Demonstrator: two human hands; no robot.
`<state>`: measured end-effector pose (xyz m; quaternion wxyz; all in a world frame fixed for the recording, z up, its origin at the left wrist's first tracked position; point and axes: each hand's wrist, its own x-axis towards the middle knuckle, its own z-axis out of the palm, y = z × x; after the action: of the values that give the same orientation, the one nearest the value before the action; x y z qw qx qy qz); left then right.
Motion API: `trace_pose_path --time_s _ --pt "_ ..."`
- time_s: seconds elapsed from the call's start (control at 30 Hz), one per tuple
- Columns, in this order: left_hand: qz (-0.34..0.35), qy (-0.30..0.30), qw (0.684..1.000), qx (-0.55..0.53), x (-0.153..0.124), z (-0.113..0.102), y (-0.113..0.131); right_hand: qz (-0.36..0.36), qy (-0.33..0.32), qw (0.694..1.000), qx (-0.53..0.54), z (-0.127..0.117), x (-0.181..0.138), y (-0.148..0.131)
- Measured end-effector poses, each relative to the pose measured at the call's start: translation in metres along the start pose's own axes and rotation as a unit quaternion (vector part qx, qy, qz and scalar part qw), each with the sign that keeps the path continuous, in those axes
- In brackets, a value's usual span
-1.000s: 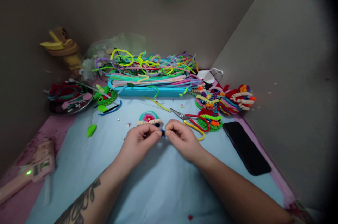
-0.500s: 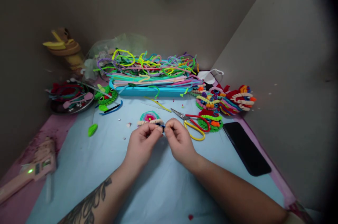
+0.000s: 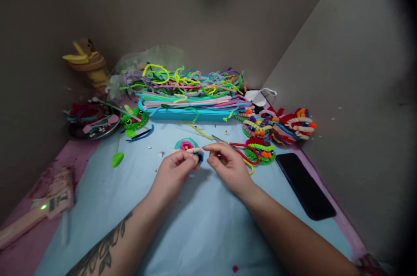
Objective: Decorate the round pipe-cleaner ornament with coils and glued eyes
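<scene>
My left hand (image 3: 174,172) pinches a small curled piece of blue and black pipe cleaner (image 3: 200,157) between thumb and fingers. Close beside it, my right hand (image 3: 230,169) has its thumb and forefinger apart and holds nothing. Just beyond the left fingers lies a round pipe-cleaner piece (image 3: 186,143) in teal and pink with a cream twisted edge, partly covered by the hand. Scissors (image 3: 243,148) with red and yellow handles rest behind my right hand, which hides part of them.
A blue tray (image 3: 189,114) heaped with pipe cleaners stands at the back. Colourful pipe-cleaner pieces (image 3: 260,150) and a black phone (image 3: 304,185) lie right. On the left are a green frog-like piece (image 3: 137,122), a metal bowl (image 3: 112,130) and a pink glue gun (image 3: 48,208).
My right hand has let go of the blue and black piece and moved slightly right, its fingers parting. The piece now shows curled in my left hand.
</scene>
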<state>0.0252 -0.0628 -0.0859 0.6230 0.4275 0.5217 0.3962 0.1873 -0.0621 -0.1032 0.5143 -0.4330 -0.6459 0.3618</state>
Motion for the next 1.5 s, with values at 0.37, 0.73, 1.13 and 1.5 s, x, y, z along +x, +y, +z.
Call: trace_pose_path --time_s 0.37,0.73,1.13,1.5 --pt "-0.028 -0.085 0.996 -0.009 -0.0016 -0.0016 0.0057 -0.134 -0.029 0.989 -0.047 -0.0092 0.0010 -0.0010" --pt "-0.029 -0.093 0.995 -0.014 -0.0009 -0.0021 0.0046 -0.156 -0.026 0.986 -0.054 -0.0093 0.0014 -0.0013" --pt "-0.082 -0.102 0.991 -0.033 -0.0013 -0.0039 0.0040 -0.194 -0.013 0.975 -0.104 -0.0086 -0.0011 -0.0026" --pt "-0.094 -0.088 0.991 -0.045 0.0005 -0.0031 0.0023 -0.218 -0.012 0.966 -0.140 -0.0076 0.0002 -0.0011"
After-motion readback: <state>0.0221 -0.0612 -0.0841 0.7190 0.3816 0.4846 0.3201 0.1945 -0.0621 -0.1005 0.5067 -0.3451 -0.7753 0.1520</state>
